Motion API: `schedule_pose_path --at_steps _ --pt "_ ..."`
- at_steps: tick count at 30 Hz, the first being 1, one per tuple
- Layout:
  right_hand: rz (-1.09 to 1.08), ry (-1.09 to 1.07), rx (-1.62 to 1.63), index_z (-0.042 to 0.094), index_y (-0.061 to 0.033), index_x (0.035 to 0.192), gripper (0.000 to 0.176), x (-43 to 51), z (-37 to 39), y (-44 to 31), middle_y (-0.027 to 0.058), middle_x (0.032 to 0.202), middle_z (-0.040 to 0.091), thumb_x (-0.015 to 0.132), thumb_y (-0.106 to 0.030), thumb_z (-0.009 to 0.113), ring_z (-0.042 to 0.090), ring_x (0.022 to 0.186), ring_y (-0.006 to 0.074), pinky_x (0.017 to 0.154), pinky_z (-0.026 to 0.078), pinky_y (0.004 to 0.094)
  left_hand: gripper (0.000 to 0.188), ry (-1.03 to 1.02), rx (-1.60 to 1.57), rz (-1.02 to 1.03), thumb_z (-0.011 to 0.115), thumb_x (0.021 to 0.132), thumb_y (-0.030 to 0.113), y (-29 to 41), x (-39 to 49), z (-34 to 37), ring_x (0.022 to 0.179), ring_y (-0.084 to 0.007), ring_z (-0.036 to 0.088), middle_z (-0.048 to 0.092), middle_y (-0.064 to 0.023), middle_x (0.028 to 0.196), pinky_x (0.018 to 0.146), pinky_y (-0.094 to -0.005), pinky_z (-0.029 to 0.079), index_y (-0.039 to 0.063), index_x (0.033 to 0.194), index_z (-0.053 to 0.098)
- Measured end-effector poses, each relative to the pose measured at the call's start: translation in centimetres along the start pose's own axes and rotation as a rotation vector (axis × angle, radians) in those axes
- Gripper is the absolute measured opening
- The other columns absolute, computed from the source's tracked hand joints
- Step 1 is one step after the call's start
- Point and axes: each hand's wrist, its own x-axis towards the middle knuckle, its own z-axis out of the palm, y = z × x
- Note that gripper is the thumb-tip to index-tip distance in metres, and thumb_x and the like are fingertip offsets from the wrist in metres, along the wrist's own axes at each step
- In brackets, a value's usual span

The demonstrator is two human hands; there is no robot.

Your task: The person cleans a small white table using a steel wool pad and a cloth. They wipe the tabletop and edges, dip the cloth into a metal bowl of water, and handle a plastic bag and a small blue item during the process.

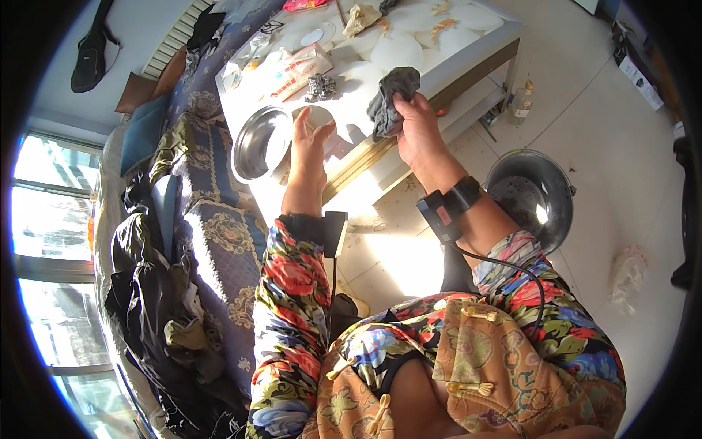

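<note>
My left hand is over the near end of the patterned table, at the right side of a shiny metal bowl. Its thumb and a finger are spread; whether it touches the bowl I cannot tell. A crumpled grey cloth is pinched in my right hand, at the table's right edge. Beyond the bowl lie a steel-wool scourer and a white box with red writing. Sunlight washes out part of the tabletop.
A dark bucket holding some liquid stands on the tiled floor at right, with a bottle beyond it and a plastic bag nearer. A patterned sofa strewn with dark clothes runs along the left. Cables hang from both wrist devices.
</note>
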Motion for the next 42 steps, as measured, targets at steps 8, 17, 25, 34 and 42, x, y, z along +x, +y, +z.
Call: schedule_pose_path --at_steps 8,17,25,34,42 --pt "-0.331 0.024 -0.693 0.047 0.0023 0.130 0.044 6.7 -6.1 -5.3 0.0188 0.123 0.059 0.092 -0.015 0.059 0.056 0.113 0.0270 0.095 0.043 0.0344 0.023 0.033 -0.029 -0.045 0.059 0.091 0.001 -0.5 -10.3 -8.0 0.109 -0.0193 0.061 0.065 -0.0094 0.114 0.089 -0.0308 0.049 0.005 0.114 0.061" --pt "-0.664 0.603 -1.863 0.056 -0.0026 0.115 0.041 16.9 -14.2 -13.7 0.0125 0.100 0.055 0.085 -0.026 0.072 0.054 0.095 0.0281 0.087 0.046 0.0367 0.018 0.162 -0.101 -0.045 0.059 0.092 0.003 -3.0 -12.2 -11.2 0.099 -0.0175 0.064 0.067 -0.0080 0.106 0.083 -0.0288 0.048 0.003 0.110 0.062" --pt "-0.539 0.402 -2.169 0.055 -0.0108 0.119 0.032 13.4 -8.6 -15.3 0.0177 0.122 0.051 0.096 -0.033 0.052 0.056 0.109 0.0367 0.087 0.050 0.0488 0.018 0.101 -0.200 -0.072 0.058 0.092 0.002 -1.8 -12.6 -10.8 0.092 -0.0163 0.064 0.067 -0.0087 0.102 0.083 -0.0284 0.048 0.002 0.110 0.061" --pt "-0.415 0.315 -2.365 0.055 -0.0032 0.119 0.037 13.7 -11.1 -13.7 0.0201 0.139 0.043 0.098 -0.033 0.045 0.054 0.115 0.0385 0.093 0.047 0.0478 0.019 0.080 -0.222 -0.035 0.059 0.092 0.004 -1.1 -12.8 -10.8 0.089 -0.0177 0.065 0.067 -0.0105 0.102 0.082 -0.0287 0.050 0.000 0.110 0.061" --pt "-0.481 0.015 -2.203 0.055 -0.0007 0.116 0.036 6.9 -6.7 -5.2 0.0207 0.141 0.044 0.095 -0.029 0.051 0.056 0.110 0.0423 0.093 0.046 0.0497 0.019 0.061 -0.257 0.004 0.060 0.092 0.005 -0.7 -12.2 -10.7 0.088 -0.0165 0.065 0.068 -0.0108 0.103 0.081 -0.0277 0.049 0.000 0.111 0.061"
